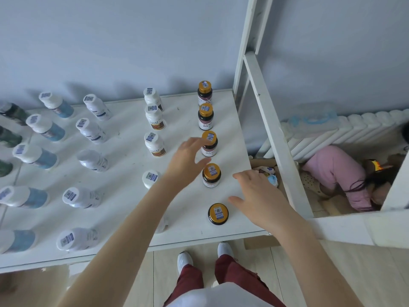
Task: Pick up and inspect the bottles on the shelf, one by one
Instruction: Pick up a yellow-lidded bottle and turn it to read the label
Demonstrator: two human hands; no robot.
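A column of dark bottles with gold caps stands along the right side of the white shelf. My left hand hovers with spread fingers beside the third gold-capped bottle, fingertips close to its cap, holding nothing. The thumb reaches toward the fourth gold-capped bottle. My right hand floats open over the shelf's right edge, to the right of the nearest gold-capped bottle. Farther back stand two more gold-capped bottles.
Rows of white-capped bottles and blue-labelled bottles fill the shelf's middle and left. A white frame post rises at the right. Behind it a person in pink crouches on the floor by a radiator.
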